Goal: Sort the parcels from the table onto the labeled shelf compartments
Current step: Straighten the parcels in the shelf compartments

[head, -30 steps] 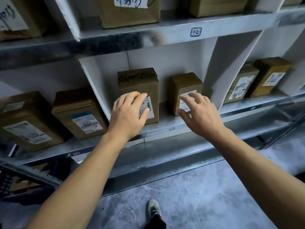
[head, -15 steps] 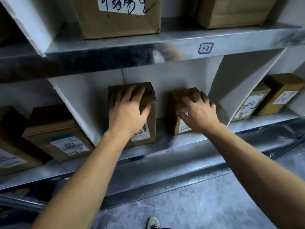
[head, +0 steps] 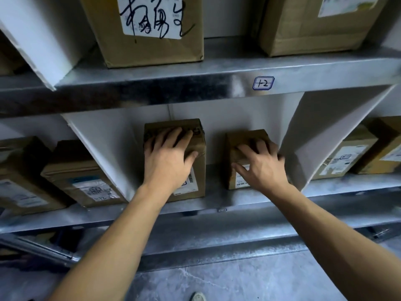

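Note:
Two brown cardboard parcels stand in the middle compartment of the lower shelf (head: 217, 203), between white dividers. My left hand (head: 167, 157) lies over the taller parcel (head: 196, 183), with the fingers across its top and the thumb on its right edge. My right hand (head: 262, 164) covers the shorter parcel (head: 235, 181), fingers curled over its top and the thumb on its front beside the white label. A small tag reading 1-2 (head: 263, 83) sits on the metal shelf edge above this compartment.
The left compartment holds two labelled parcels (head: 86, 183), and the right one holds two more (head: 345, 155). Two big boxes (head: 147, 29) stand on the upper shelf. White dividers (head: 104, 146) wall the compartments. Grey floor and a shoe (head: 198, 297) lie below.
Both hands have moved from the parcels' fronts up onto their tops. The view has come closer to the shelf and tilted upward.

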Motion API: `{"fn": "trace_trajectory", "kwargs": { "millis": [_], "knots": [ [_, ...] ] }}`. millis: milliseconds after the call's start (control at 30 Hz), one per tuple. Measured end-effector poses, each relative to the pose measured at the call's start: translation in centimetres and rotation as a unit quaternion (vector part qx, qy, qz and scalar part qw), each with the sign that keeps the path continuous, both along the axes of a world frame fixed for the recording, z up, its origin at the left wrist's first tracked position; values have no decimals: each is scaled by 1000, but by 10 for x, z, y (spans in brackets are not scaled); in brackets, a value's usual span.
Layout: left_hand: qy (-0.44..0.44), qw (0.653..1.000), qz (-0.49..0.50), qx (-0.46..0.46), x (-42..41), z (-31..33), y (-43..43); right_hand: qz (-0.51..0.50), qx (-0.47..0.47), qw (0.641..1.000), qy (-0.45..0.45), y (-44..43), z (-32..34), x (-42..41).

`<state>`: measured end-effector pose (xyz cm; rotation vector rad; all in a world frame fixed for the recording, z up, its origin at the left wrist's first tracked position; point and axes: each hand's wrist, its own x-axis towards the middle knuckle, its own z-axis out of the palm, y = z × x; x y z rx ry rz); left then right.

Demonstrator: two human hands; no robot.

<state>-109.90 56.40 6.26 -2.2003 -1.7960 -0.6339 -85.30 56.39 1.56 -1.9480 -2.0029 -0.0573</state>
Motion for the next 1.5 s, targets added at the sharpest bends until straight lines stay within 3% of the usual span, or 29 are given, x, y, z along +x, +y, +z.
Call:
{"fn": "trace_trajectory", "kwargs": {
  "millis": [733,1133,1500],
  "knots": [
    [47,999,-19,1,-5,-1,11,4,7,1000,10,5,-7,1],
    [79,993,17,-85,1,24,15,36,-26,999,-5,3,4,14],
    [81,996,41,6,51,29,-50,138,-4,989,-54,-19,36,42]
  ]
}}
